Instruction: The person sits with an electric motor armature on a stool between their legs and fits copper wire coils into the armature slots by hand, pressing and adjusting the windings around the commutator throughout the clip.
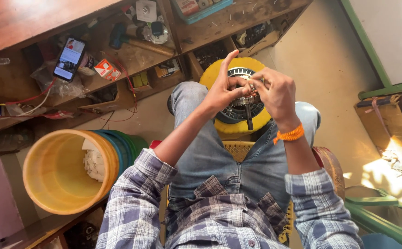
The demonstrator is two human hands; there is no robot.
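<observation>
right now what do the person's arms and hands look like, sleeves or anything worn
Both arms wear a plaid shirt in blue, grey and white, sleeves rolled up near the elbow. The left hand is bare, no glove or ring visible. The right hand is bare too, with an orange thread band tied round the wrist.

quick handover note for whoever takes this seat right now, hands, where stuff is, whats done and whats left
Left hand: on the round metal motor part, index finger stretched up.
Right hand: fingertips pinching at the part's centre, by the dark shaft; what they hold is too small to tell.
The motor part rests on the yellow ring between the knees.
Yellow bucket with white scraps sits by the left side; hammer and phone lie on the wooden shelf.
Done: part seated, both hands working its hub.
Left: cannot tell how far the hub work is.
</observation>
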